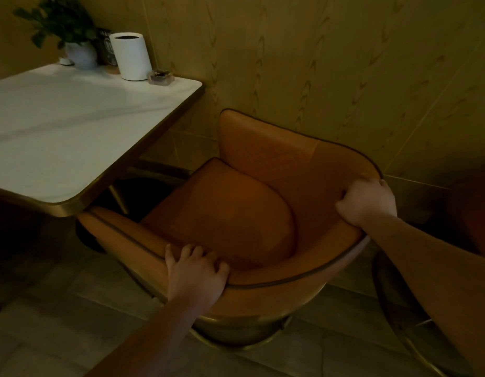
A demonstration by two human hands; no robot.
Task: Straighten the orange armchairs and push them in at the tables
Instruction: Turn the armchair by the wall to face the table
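Your left hand (195, 270) and right hand (368, 201) each grip the orange armchair (236, 210) backrest; it sits askew, barely under the bench (59, 126).

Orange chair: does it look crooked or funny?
Yes. The orange armchair sits turned at an angle to the white table, not squared to its edge, seat not pushed under. The left hand and right hand grip its back rim. Nothing looks spilled or broken.

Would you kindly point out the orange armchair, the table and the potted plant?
orange armchair (222, 210): head view, on the seat cushion.
table (59, 118): head view, on the bare white top.
potted plant (64, 23): head view, on the leaves.
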